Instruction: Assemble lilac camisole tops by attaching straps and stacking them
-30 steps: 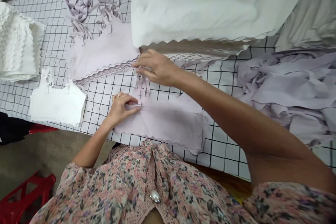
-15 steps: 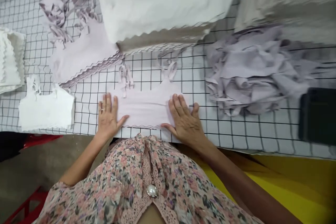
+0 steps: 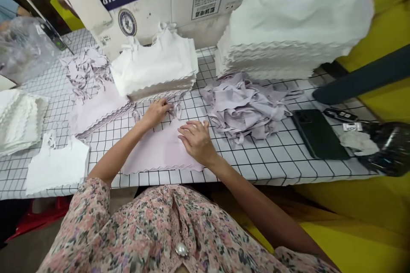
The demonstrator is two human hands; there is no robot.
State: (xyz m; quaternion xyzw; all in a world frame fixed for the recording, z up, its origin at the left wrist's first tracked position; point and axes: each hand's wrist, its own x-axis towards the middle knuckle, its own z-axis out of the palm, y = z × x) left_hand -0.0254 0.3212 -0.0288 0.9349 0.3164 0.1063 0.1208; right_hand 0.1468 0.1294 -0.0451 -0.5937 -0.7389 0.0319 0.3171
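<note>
A pale lilac camisole top (image 3: 160, 150) lies flat in front of me, its scalloped hem toward me and its thin straps (image 3: 176, 111) pointing away. My left hand (image 3: 156, 113) reaches across to the top edge, its fingers drawn together at a strap; the fingertips partly cover what they pinch. Over the right side of the top, my right hand (image 3: 197, 141) rests with fingers apart and slightly curved, holding nothing. Left of it lies a white camisole top (image 3: 57, 163). Beyond my left hand sit a stack of white tops (image 3: 156, 66) and a lilac stack (image 3: 96, 108).
A heap of lilac pieces (image 3: 245, 106) lies right of my right hand, before a tall white stack (image 3: 288, 30). Further right are a phone (image 3: 319, 134), a key fob (image 3: 340, 114) and a black bag (image 3: 392, 149). A cardboard box (image 3: 179, 6) stands behind; white fabric (image 3: 24, 121) is far left.
Both hands have left their flat position at the sides of the lilac top. My left hand moved up to the straps, and my right hand lifted its fingers. The view tilted up, showing the box.
</note>
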